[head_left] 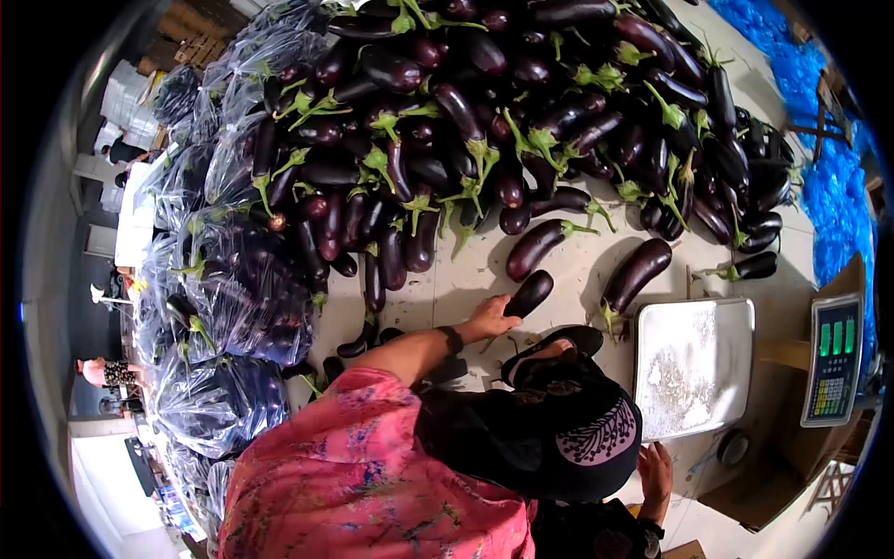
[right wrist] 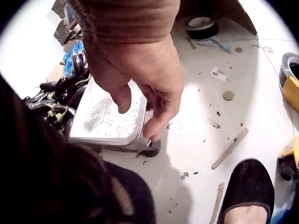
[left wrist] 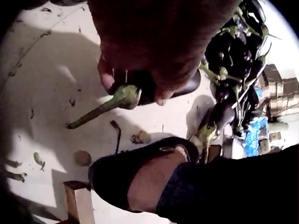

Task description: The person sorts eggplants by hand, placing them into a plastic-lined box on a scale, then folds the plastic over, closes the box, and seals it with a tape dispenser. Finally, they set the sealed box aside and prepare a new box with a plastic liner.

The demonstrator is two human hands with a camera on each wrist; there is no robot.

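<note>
In the head view my left hand (head_left: 491, 318) reaches out to an eggplant (head_left: 531, 294) lying on the floor in front of the big pile (head_left: 484, 102). The left wrist view shows that left hand (left wrist: 145, 51) with its thumb and fingers curled over the eggplant (left wrist: 187, 87), whose green stem (left wrist: 96, 113) points out to the left. My right hand (head_left: 656, 479) hangs near the scale's metal tray (head_left: 696, 368). Seen from the right wrist, this hand (right wrist: 140, 74) has loosely bent fingers holding nothing, above the corner of the tray (right wrist: 105, 137).
Plastic bags (head_left: 233, 289) filled with eggplants line the left side. The scale's display (head_left: 835, 340) stands by a cardboard box (head_left: 759, 498) on the right. A roll of tape (right wrist: 202, 29) and dark shoes (right wrist: 247, 186) are on the floor. Blue plastic (head_left: 832, 205) lies beyond.
</note>
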